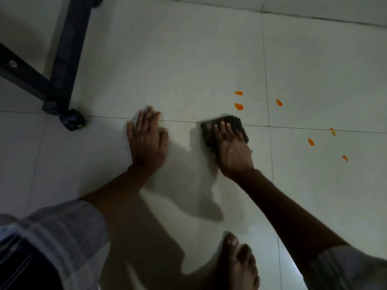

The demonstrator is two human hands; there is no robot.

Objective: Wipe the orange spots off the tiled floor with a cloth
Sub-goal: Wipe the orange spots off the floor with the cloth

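My right hand [230, 147] presses flat on a dark folded cloth [235, 123] that lies on the pale tiled floor [188, 59], across a grout line. My left hand [146, 139] rests palm down on the floor to the left of the cloth, fingers spread, holding nothing. Several orange spots mark the tiles to the right: two just above the cloth [238, 106], one further right [279, 102], and others lower right [311, 141]. The cloth touches none of them.
A dark furniture frame [60, 59] with a castor wheel [73, 120] stands at the left. My bare foot [238, 262] is on the floor at the bottom. A wall base runs along the top right [314, 11].
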